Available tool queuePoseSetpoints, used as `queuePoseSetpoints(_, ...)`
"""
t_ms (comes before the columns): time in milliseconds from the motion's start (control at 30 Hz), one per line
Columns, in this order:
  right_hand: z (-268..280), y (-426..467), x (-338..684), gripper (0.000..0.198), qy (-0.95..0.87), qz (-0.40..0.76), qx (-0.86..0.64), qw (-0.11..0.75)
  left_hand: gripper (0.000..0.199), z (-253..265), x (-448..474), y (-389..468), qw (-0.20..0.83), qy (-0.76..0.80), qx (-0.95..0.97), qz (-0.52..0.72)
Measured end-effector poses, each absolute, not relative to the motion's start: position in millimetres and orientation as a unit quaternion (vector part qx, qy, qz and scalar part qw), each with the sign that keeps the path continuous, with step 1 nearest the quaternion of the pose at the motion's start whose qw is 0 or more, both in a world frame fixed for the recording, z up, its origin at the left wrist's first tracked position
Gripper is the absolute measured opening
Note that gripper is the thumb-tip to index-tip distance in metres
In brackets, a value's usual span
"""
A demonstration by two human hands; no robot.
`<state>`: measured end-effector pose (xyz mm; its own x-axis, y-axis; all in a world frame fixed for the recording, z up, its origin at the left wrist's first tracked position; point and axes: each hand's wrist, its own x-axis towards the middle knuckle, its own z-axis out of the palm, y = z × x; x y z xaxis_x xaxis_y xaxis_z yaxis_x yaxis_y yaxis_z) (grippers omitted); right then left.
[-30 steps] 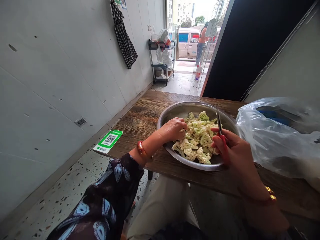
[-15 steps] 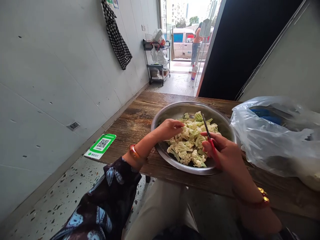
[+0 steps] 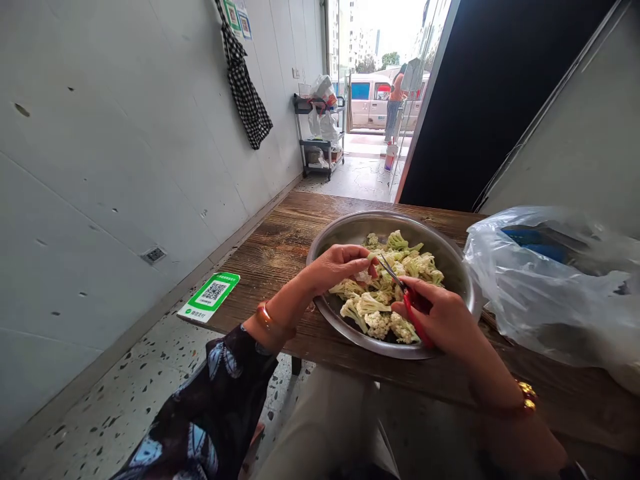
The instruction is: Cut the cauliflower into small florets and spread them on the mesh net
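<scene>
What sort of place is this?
Likely a small street-front eatery or shop: a QR-code card on the wooden table, a metal bowl of cauliflower, and a doorway with a van outside.

Green card on table | QR code, lettering seemingly 微信支付 | wall sticker QR-like, illegible

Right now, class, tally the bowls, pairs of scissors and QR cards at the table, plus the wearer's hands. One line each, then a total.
Bowl: 1
Scissors: 1
QR card: 1
Hands: 2 (left hand, right hand)
Total: 5
</scene>
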<state>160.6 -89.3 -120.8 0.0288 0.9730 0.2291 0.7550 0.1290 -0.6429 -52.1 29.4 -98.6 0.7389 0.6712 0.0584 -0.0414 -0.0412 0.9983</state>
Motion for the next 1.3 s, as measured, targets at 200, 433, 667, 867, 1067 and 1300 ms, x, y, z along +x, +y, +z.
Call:
queuePoseSetpoints(200,-121,-91,158,0.042,-0.709,0.140,-0.619,0.308,0.043,-98,-51,25,0.664,0.215,0.685,0.208)
queuePoseSetpoints(433,-125,-91,160,0.041,-0.734,0.118,-0.594,0.307,0.039,-98,-50,25,0.664,0.195,0.696,0.189)
queuePoseSetpoints(667,-128,-90,162,0.038,-0.739,0.116,-0.591,0.302,0.034,-101,-50,25,0.667,0.218,0.688,0.186)
queuePoseSetpoints(867,-124,-90,165,0.048,-0.669,0.203,-0.609,0.376,0.017,-105,-47,27,0.631,0.281,0.673,0.265)
queuePoseSetpoints(1067,-123,-92,168,0.054,-0.622,0.253,-0.615,0.414,0.007,-109,-41,28,0.413,0.333,0.815,0.234)
queuePoseSetpoints(1300,-124,-91,168,0.049,-0.639,0.236,-0.596,0.424,0.017,-113,-32,24,0.175,0.260,0.949,0.043)
